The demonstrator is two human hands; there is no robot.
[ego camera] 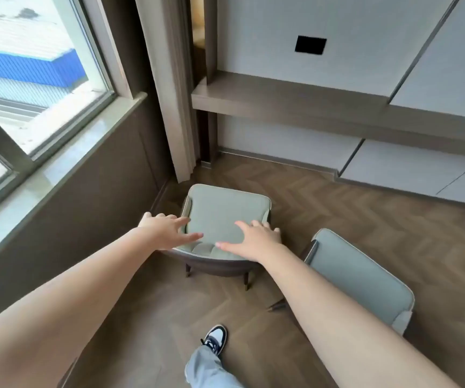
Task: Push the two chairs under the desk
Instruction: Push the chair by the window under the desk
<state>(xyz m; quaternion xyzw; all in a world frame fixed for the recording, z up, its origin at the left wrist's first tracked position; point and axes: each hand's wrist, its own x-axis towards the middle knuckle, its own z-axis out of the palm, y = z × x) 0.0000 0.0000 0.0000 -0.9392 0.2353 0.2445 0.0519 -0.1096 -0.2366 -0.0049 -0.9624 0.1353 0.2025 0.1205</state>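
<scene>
Both hands reach over the nearer-to-window chair [227, 219], which stands on the wood floor [351, 208] near the window corner, well short of the wall-mounted bench [295, 105] ahead. The left hand [164, 229] hovers at the chair's left arm edge with its grip open, fingers spread; the right hand [256, 240] lies over the right side of the curved backrest, grip also open, not yet closed on anything. The second chair [360, 278] stands just to the right, angled, also clear of the bench. Each chair looks upholstered and soft on the seat, with a stiff shell and thin legs, so it is probably moderately light and should slide on the smooth floor. The firm backrest rim is the best place to hold, since the cushion would give under pressure. A shoe [215, 338] steps forward below
</scene>
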